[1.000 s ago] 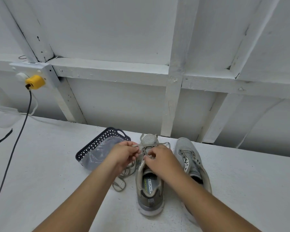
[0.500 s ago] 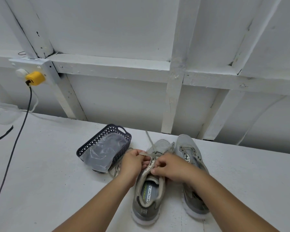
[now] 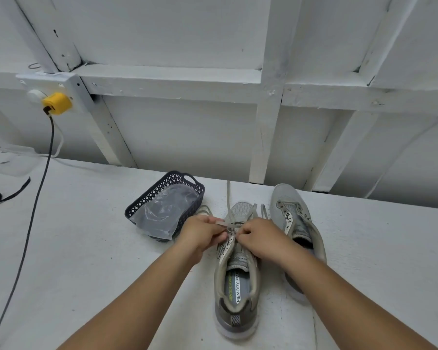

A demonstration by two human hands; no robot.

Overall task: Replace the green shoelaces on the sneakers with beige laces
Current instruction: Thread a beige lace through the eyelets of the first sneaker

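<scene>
Moved: both hands now sit lower on the near sneaker than a second ago, and the shoe lies flat on the tabletop with its toe pointing away.
Left hand [image 3: 204, 234]: its fingers are curled and pinch a flat beige lace [image 3: 228, 210] just beside the shoe's eyelets.
Right hand [image 3: 262, 239]: its fingers are curled down on the lace holes; it looks like it pinches the lace too, but the fingertips are hidden.
Near sneaker [image 3: 237, 281]: right under both hands, heel toward the person.
Lace ends: one runs up past the toe, away from the hands.
Other sneaker [image 3: 295, 223]: just to the right of the right hand, with no lace in it.
Basket [image 3: 162, 195]: just left of the left hand, with a clear plastic bag [image 3: 162, 213] inside.
Tabletop [image 3: 81, 236]: white, under it all.
</scene>
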